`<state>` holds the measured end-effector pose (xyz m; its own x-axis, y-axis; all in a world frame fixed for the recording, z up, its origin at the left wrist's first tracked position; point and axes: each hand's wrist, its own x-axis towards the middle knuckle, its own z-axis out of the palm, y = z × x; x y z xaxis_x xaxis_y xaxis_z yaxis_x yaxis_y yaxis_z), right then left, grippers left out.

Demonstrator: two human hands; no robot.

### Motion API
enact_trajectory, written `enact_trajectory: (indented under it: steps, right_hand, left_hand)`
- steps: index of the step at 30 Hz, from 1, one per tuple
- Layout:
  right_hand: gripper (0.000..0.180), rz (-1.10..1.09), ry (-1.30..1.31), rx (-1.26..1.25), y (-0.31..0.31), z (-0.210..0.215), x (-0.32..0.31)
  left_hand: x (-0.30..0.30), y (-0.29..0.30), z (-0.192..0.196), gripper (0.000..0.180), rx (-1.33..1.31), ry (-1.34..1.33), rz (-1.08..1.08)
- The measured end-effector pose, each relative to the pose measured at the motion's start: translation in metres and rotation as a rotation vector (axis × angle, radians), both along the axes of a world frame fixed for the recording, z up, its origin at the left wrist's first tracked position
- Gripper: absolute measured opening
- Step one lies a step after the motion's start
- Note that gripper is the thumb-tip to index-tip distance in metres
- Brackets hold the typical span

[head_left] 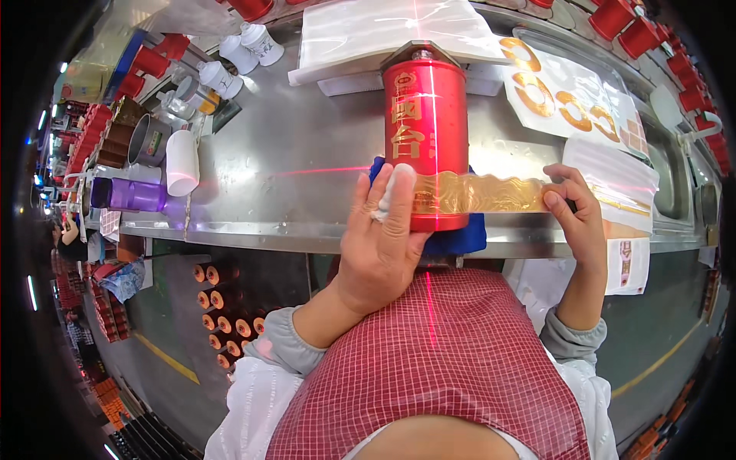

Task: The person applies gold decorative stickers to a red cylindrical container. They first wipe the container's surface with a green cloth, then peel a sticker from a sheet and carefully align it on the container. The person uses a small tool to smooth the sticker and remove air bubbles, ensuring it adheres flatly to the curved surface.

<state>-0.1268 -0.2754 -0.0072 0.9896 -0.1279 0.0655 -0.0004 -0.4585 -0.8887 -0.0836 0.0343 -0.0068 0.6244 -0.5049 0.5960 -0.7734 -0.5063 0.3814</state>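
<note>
the bottle point(426, 126) in the upper middle of the frame is bright red with gold characters, and the label strip point(479, 193) across it is shiny gold. the cloth point(460, 234) under it is blue. the apron point(441, 360) at the bottom is red with a white check pattern. the cup point(182, 161) at the left is white.

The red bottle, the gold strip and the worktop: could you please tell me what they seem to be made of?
Red bottle: probably glazed ceramic or lacquered glass, judging by its glossy highlights.
Gold strip: apparently metallic foil label, shiny and embossed.
Worktop: likely stainless steel, with brushed grey reflections.
</note>
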Motion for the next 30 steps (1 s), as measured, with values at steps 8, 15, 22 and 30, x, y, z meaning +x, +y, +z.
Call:
enact_trajectory:
  steps: [8, 15, 22, 30]
  right_hand:
    - [0.016, 0.046, -0.011, 0.126, 0.002, -0.009, 0.005]
    - [0.016, 0.024, -0.014, 0.179, 0.006, -0.011, 0.001]
    - [0.018, 0.149, -0.046, 0.232, 0.030, -0.006, 0.016]
    - [0.018, 0.112, -0.006, 0.272, 0.030, -0.015, 0.015]
  left_hand:
    - [0.000, 0.008, -0.002, 0.062, 0.030, 0.059, 0.000]
    - [0.007, -0.010, 0.018, 0.062, 0.147, -0.065, -0.102]
    - [0.001, 0.006, -0.006, 0.060, 0.037, 0.002, 0.048]
    - [0.003, -0.019, 0.027, 0.062, 0.324, -0.103, -0.061]
